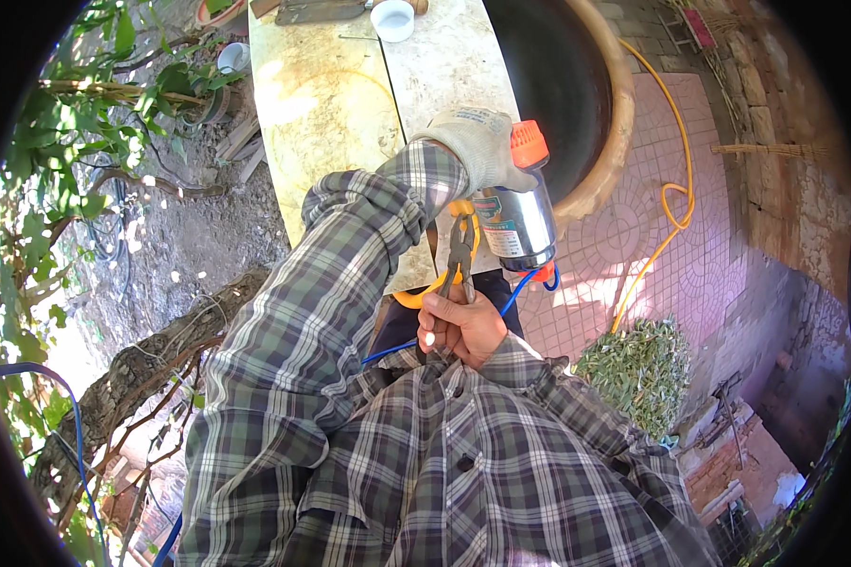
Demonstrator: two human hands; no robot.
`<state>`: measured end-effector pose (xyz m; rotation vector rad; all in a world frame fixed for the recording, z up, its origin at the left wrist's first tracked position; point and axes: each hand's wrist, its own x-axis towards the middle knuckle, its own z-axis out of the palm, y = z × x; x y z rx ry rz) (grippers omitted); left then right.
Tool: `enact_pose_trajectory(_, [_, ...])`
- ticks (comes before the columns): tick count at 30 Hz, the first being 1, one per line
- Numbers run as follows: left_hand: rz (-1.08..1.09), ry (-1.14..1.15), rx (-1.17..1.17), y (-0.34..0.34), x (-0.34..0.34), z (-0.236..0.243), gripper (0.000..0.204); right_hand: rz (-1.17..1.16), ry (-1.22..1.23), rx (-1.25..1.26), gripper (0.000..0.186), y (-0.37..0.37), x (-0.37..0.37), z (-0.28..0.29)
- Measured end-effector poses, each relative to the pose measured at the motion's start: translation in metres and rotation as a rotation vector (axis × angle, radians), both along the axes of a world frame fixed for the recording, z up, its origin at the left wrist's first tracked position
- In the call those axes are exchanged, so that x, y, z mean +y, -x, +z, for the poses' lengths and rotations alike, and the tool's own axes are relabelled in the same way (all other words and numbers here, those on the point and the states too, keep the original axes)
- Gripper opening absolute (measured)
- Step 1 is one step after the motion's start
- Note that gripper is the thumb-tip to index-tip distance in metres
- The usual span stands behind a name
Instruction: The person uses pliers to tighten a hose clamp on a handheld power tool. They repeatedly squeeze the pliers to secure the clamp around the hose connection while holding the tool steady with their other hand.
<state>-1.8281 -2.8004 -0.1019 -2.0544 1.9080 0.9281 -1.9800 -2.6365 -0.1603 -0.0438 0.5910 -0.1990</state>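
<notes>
My left hand [473,146], in a pale glove, grips a shiny steel cylinder [520,222] with an orange cap [529,143] and a dark band at the bottom, over the board's near end. Below it, my bare right hand [463,331] is closed round metal pliers [460,248], whose jaws point up beside the cylinder. Yellow parts [411,297] show behind the pliers and next to my fingers; what they belong to is unclear. A blue cord [511,298] runs down from near the cylinder's bottom, behind my right hand.
A stained pale board [307,123] holds a white cup [392,21] and a blade [317,12]. A large dark basin [586,94] stands right of it. A yellow hose [638,269] crosses pink paving, near leaves [633,373]. A branch [132,378] and plants flank my left.
</notes>
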Motion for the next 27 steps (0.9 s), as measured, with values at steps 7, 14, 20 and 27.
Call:
enact_pose_trajectory(7, [-0.072, 0.113, -0.041, -0.002, 0.006, -0.001, 0.066, 0.171, -0.038, 0.039, 0.014, 0.008, -0.017, 0.011])
enact_pose_trajectory(14, [-0.252, 0.090, -0.032, -0.005, -0.007, 0.001, 0.053, 0.380, 0.075, 0.145, 0.017, 0.023, -0.041, 0.008])
enact_pose_trajectory(20, [-0.343, -0.031, -0.086, 0.002, -0.017, 0.019, 0.061, 0.622, 0.170, 0.189, 0.019, 0.037, -0.080, 0.030])
enact_pose_trajectory(27, [-0.424, -0.064, -0.091, -0.002, -0.014, 0.024, 0.061, 1.038, 0.412, 0.274, 0.018, 0.036, -0.128, 0.040])
